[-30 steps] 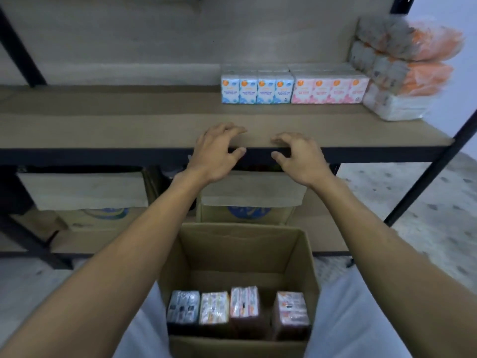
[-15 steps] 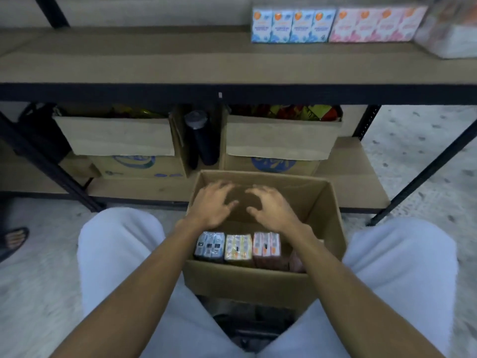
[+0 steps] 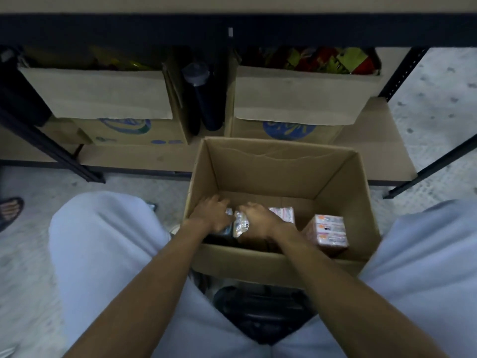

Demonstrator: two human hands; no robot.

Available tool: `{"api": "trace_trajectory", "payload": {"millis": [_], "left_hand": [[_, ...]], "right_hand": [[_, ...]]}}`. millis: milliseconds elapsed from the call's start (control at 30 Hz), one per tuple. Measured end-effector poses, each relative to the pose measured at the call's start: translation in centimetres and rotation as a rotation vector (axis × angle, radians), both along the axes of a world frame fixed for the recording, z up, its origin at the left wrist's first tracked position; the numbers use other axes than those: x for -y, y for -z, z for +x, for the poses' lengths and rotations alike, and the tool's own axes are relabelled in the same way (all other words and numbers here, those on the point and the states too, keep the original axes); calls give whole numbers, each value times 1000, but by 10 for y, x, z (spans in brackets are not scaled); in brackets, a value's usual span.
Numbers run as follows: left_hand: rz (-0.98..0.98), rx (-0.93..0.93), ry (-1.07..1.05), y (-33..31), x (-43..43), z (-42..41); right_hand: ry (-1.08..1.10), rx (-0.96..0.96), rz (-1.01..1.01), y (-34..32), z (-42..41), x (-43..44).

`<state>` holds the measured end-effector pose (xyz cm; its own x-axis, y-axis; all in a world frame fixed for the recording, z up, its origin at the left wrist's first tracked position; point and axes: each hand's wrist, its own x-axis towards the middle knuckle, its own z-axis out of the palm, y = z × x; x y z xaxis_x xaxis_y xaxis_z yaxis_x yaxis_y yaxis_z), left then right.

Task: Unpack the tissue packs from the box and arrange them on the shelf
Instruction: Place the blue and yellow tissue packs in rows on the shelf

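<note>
An open cardboard box [image 3: 278,171] stands on the floor between my knees. Tissue packs lie along its near wall. My left hand [image 3: 210,215] rests on the leftmost dark pack [image 3: 228,229], fingers curled over it. My right hand [image 3: 258,220] covers the wrapped pack [image 3: 241,224] beside it. A pink pack [image 3: 282,214] shows just past my right hand. Another pink and orange pack [image 3: 329,229] stands apart at the right. The shelf board's dark front edge [image 3: 232,29] runs across the top of the view.
On the lower shelf [image 3: 134,158] stand two cardboard boxes [image 3: 103,94] [image 3: 304,96] with folded flaps, a dark bottle [image 3: 204,99] between them. Black shelf legs [image 3: 433,166] slant at both sides. A sandalled foot [image 3: 10,210] is at the left edge.
Both hands came down from the shelf edge into the box and closed over the left packs. My view tilted downward, so the packs on the shelf left the frame.
</note>
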<state>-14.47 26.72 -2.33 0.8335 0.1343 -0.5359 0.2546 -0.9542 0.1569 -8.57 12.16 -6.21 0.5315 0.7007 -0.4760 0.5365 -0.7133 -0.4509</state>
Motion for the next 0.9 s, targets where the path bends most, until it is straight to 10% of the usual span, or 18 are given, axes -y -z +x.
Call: {"api": "trace_trajectory", "payload": {"millis": [900], "left_hand": [[-176,75,-78,36,-4,2]], "right_hand": [[-20,151,-16,9,6,16]]}}
